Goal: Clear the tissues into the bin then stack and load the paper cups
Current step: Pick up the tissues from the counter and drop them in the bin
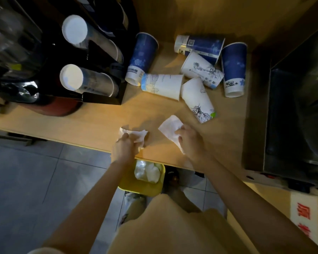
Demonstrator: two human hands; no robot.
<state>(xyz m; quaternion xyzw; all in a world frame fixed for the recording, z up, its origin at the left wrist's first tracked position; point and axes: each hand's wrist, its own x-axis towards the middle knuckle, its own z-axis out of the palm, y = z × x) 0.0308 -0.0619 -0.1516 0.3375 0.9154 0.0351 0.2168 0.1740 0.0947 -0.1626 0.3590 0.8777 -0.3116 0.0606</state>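
Tissues lie near the front edge of the wooden counter, one under each hand. The left hand has its grip closed on a crumpled tissue, fingers curled over its near side while the rest of the sheet spreads out on the counter. The right hand presses down on a flatter tissue, its grip pinching the near part of the sheet; the far corner sticks out past the fingers.

Below the counter edge, between the two forearms, a yellow bin stands on the tiled floor with white crumpled paper already inside it.

Further back on the counter, seven paper cups are scattered. Two tall blue cups stand upside down: one next to the black cup holder, the other far right. A third blue cup lies on its side at the back. Three white cups with line drawings lie on their sides: one in the middle, one leaning against the fallen blue cup, and one nearest the right hand, close to the flatter tissue without touching it.

The cup holder at the left carries two stacks of cups lying sideways, bottoms toward the camera. A dark metal box sits at the right.
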